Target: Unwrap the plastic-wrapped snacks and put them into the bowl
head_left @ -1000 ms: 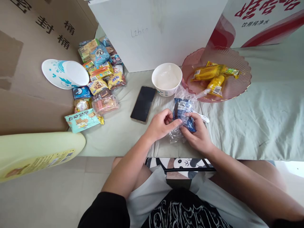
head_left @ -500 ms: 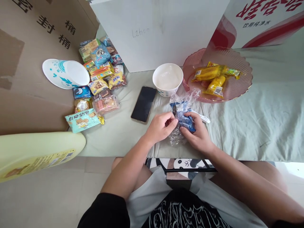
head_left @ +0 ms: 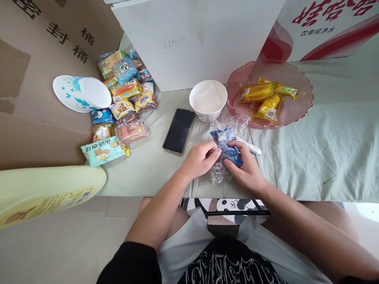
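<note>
Over the near part of the cloth, my right hand (head_left: 247,165) grips a blue snack packet (head_left: 235,154) wrapped in a clear plastic bag (head_left: 218,173), thumb at the near side and fingers on the far side. My left hand (head_left: 199,158) pinches the crinkled clear plastic at the packet's left edge between thumb and forefinger. Radiating creases run across the film between the two hands. A slim white handle (head_left: 254,148) sticks out beyond the packet at the right; its other end is hidden.
A white bowl (head_left: 208,98) and a black phone (head_left: 179,131) stand close by. Yellow packets (head_left: 268,98) lie in a pink ribbed dish (head_left: 299,108). Leftward are heaped snacks (head_left: 124,92), a tilted paper bowl (head_left: 75,94) and a pale yellow bottle (head_left: 53,185). A white box (head_left: 189,51) rises behind.
The plastic film between my hands looks tighter and more creased. My hands have hardly moved, and the whole view has shifted slightly.
</note>
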A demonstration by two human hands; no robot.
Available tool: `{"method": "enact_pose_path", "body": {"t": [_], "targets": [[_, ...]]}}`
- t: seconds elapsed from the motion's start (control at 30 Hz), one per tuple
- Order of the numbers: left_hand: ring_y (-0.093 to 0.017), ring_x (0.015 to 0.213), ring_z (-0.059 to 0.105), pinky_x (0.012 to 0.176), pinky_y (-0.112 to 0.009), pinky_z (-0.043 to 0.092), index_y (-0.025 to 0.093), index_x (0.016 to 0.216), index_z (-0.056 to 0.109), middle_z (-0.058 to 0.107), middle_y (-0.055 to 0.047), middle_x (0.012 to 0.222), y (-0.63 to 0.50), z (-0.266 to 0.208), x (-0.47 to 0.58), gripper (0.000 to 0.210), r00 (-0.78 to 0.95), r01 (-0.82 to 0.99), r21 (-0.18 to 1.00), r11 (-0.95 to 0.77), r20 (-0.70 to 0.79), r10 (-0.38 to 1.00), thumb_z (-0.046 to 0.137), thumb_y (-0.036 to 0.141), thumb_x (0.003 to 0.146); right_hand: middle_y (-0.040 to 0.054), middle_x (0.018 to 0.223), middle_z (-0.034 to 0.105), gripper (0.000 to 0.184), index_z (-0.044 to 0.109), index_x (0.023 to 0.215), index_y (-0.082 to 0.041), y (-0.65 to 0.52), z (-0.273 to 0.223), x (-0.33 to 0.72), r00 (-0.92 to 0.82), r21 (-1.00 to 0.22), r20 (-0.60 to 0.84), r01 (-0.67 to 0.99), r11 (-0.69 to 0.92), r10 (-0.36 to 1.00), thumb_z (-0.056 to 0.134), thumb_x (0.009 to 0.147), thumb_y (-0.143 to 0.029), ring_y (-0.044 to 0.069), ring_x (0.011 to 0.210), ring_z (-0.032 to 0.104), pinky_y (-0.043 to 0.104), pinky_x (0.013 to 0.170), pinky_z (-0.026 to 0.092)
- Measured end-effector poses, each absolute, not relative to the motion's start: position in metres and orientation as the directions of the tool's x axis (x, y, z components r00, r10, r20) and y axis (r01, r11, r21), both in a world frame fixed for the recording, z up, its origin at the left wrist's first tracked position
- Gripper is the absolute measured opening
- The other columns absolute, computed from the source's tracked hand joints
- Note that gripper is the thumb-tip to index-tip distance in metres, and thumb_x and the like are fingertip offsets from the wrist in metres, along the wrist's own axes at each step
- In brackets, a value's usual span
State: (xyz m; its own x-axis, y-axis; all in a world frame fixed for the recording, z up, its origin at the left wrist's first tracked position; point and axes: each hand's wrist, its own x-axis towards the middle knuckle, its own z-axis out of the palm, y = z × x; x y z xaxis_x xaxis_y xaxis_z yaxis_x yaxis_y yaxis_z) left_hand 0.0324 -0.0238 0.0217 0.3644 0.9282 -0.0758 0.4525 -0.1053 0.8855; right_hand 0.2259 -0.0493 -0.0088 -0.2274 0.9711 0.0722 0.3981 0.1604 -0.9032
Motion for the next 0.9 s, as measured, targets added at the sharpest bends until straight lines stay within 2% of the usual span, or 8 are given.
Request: {"method": "enact_pose_path", "body": {"t": [0.1, 0.2, 0.47, 0.63, 0.8, 0.9], "targets": [[-0.012, 0.06, 0.041, 0.061, -0.029, 0.031, 0.021, 0.069, 0.042, 0.042, 0.004, 0.063, -0.0231, 0.024, 0.031, 0.037, 0.368, 0.407, 0.91, -0.084, -0.079, 0.926, 0.046, 0.043, 0.098, 0.0055, 0.105, 0.064, 0.038, 0.051, 0.124, -0.025, -0.0493, -0.0065, 0.2254, -0.22, -0.918, 0.04, 0.378, 0.123, 0.975, 0.062, 0.088, -0.033, 0.019, 0.076, 0.058, 0.036, 0.07, 0.051], [-0.012, 0.061, 0.04, 0.061, -0.029, 0.03, 0.021, 0.067, 0.038, 0.04, 0.004, 0.063, -0.0233, 0.0255, 0.0302, 0.04, 0.374, 0.35, 0.935, -0.065, -0.075, 0.924, 0.045, 0.044, 0.099, 0.0043, 0.099, 0.063, 0.04, 0.05, 0.124, -0.025, -0.0497, -0.0053, 0.2251, -0.218, -0.932, 0.007, 0.353, 0.086, 0.976, 0.064, 0.087, -0.035, 0.018, 0.072, 0.055, 0.035, 0.066, 0.049], [-0.012, 0.061, 0.037, 0.061, -0.031, 0.028, 0.021, 0.065, 0.035, 0.037, 0.004, 0.062, -0.0235, 0.0263, 0.0306, 0.042, 0.377, 0.307, 0.951, -0.041, -0.082, 0.923, 0.046, 0.043, 0.099, 0.0054, 0.102, 0.062, 0.044, 0.047, 0.127, -0.026, -0.0515, -0.0072, 0.226, -0.244, -0.945, -0.037, 0.325, 0.046, 0.969, 0.064, 0.088, -0.039, 0.021, 0.078, 0.056, 0.037, 0.069, 0.049], [-0.012, 0.061, 0.039, 0.061, -0.031, 0.03, 0.021, 0.065, 0.039, 0.041, 0.003, 0.062, -0.0221, 0.0275, 0.0294, 0.042, 0.394, 0.281, 0.959, -0.033, -0.084, 0.915, 0.045, 0.045, 0.098, 0.0066, 0.109, 0.061, 0.042, 0.045, 0.127, -0.026, -0.0515, -0.0069, 0.2264, -0.265, -0.957, -0.022, 0.286, 0.056, 0.964, 0.062, 0.09, -0.037, 0.02, 0.081, 0.058, 0.038, 0.074, 0.051], [-0.013, 0.059, 0.039, 0.06, -0.032, 0.031, 0.021, 0.062, 0.039, 0.04, 0.002, 0.059, -0.0246, 0.0273, 0.0303, 0.043, 0.356, 0.287, 0.95, -0.127, 0.017, 0.934, 0.045, 0.044, 0.098, 0.0054, 0.105, 0.061, 0.04, 0.044, 0.128, -0.026, -0.0509, -0.0079, 0.2259, -0.291, -0.962, -0.013, 0.265, 0.068, 0.957, 0.061, 0.092, -0.036, 0.019, 0.08, 0.058, 0.036, 0.072, 0.051], [-0.014, 0.056, 0.038, 0.059, -0.034, 0.031, 0.022, 0.059, 0.034, 0.037, 0.001, 0.056, -0.0285, 0.0271, 0.0331, 0.047, 0.268, 0.373, 0.901, -0.22, 0.123, 0.956, 0.044, 0.045, 0.099, 0.0065, 0.108, 0.062, 0.04, 0.045, 0.13, -0.025, -0.0508, -0.0091, 0.2254, -0.309, -0.955, 0.026, 0.274, 0.115, 0.951, 0.06, 0.095, -0.037, 0.02, 0.082, 0.059, 0.036, 0.073, 0.052]]}}
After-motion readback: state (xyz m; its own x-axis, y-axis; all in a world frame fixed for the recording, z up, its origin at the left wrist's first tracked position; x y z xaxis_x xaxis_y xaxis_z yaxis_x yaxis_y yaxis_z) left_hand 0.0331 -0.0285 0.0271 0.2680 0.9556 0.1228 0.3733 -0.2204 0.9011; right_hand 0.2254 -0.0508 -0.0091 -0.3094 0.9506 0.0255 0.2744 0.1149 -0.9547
